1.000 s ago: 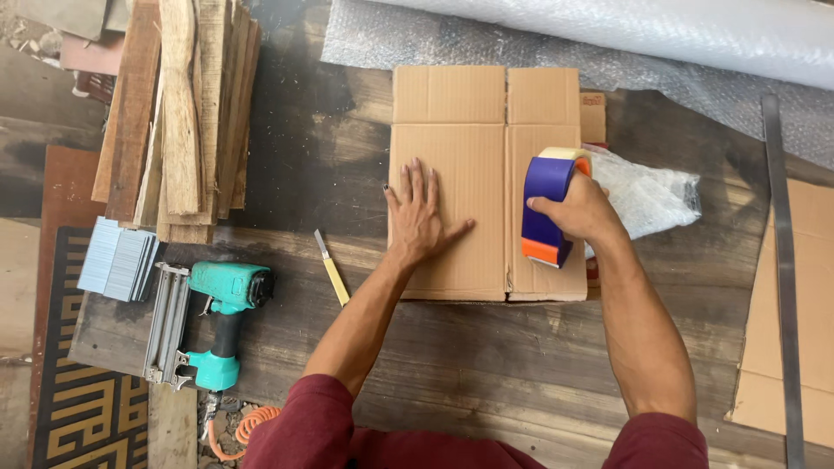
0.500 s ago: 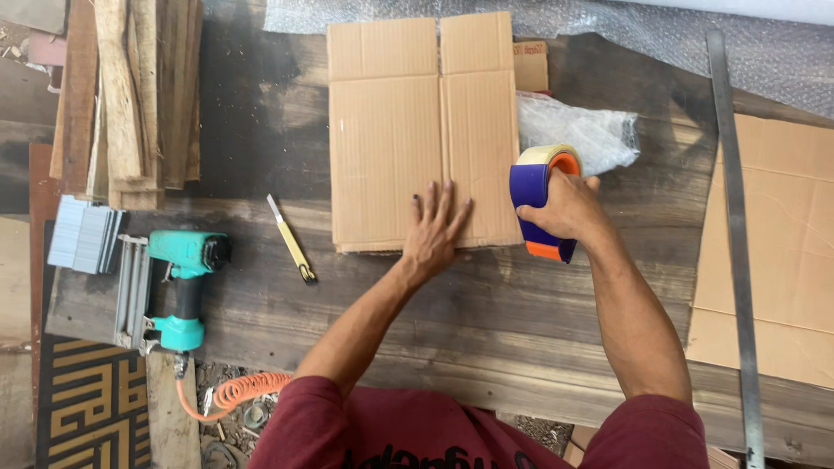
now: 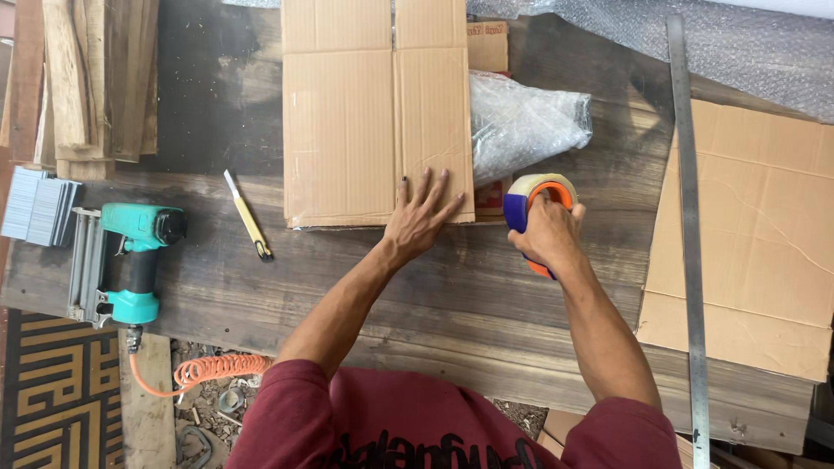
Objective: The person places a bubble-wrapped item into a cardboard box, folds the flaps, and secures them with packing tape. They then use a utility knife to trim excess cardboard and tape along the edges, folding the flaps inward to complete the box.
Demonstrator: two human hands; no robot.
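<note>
A: Left hand (image 3: 420, 219) is flat, fingers spread wide, palm pressing the near edge of the cardboard box (image 3: 378, 122). Right hand (image 3: 547, 233) is curled tight around the tape dispenser (image 3: 539, 204), just off the box's right corner.

B: And the dispenser is clear of the box?

A: Beside it, above the bench (image 3: 486, 295); whether it touches the box I cannot tell. One tape roll, tan, in a blue and orange frame.

B: Count the rest for me.

A: One box, flaps closed, seam running away from the person. One bubble-wrap bundle (image 3: 526, 122) tucked against its right side. One yellow utility knife (image 3: 248, 226) left of the box, apart from it. One teal nail gun (image 3: 130, 260) further left with an orange coiled hose (image 3: 208, 369). One long metal ruler (image 3: 689, 226) on the right, lying across a flat cardboard sheet (image 3: 756, 234). A stack of wood planks (image 3: 87, 78) top left.
</note>
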